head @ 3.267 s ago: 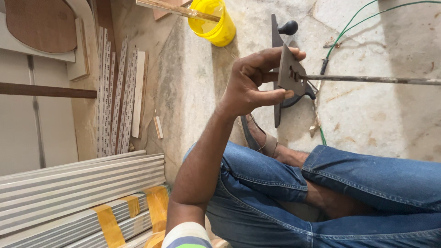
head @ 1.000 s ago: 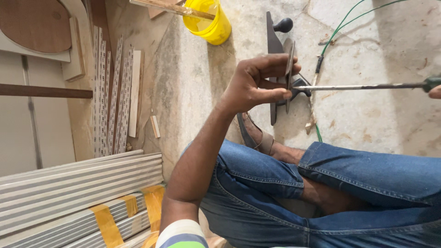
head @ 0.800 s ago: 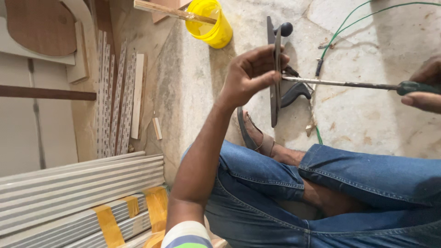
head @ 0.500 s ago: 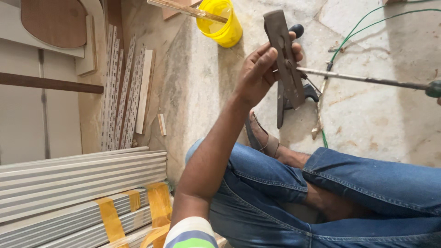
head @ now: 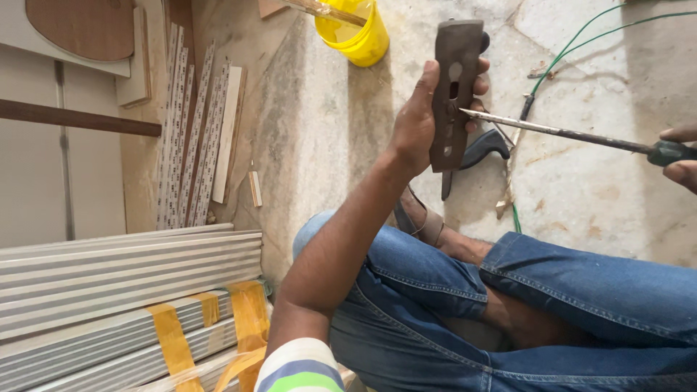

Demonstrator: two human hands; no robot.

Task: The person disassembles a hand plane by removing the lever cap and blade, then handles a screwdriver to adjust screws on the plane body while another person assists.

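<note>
Floor: a pale stone floor (head: pixel 312 138) with grey veining is filling the upper middle and right of the head view; the person is sitting on it.
Legs: blue jeans (head: pixel 508 290) are covering the folded legs across the lower right; a sandalled foot (head: pixel 421 218) is showing just under the raised forearm.
Panel stack: long grey ribbed strips (head: pixel 123 268) are lying at lower left, bound by yellow tape (head: pixel 247 312).
Perforated strips: several narrow white strips (head: pixel 189 138) are lying side by side on the floor, left of centre, near a small wood offcut (head: pixel 255 189).
Bucket: a yellow bucket (head: pixel 356 36) is standing at the top, a wooden stick resting across its rim.
Wire: a green wire (head: pixel 573 43) is running from upper right down toward the legs.
Left hand: the left hand (head: pixel 428 116) is gripping the metal plane body, thumb on the near side, fingers wrapped behind.
Plane body: the dark metal plane body (head: pixel 454 87) is being held upright above the floor, flat slotted face toward the camera.
Screwdriver: the long screwdriver (head: pixel 566 133) is lying nearly level, tip touching the right edge of the plane body.
Right hand: the right hand (head: pixel 682 156) is closing on the green handle at the right frame edge; only fingertips are showing.
Dark handle: a black curved handle (head: pixel 483 145) is lying on the floor just behind the plane body.
</note>
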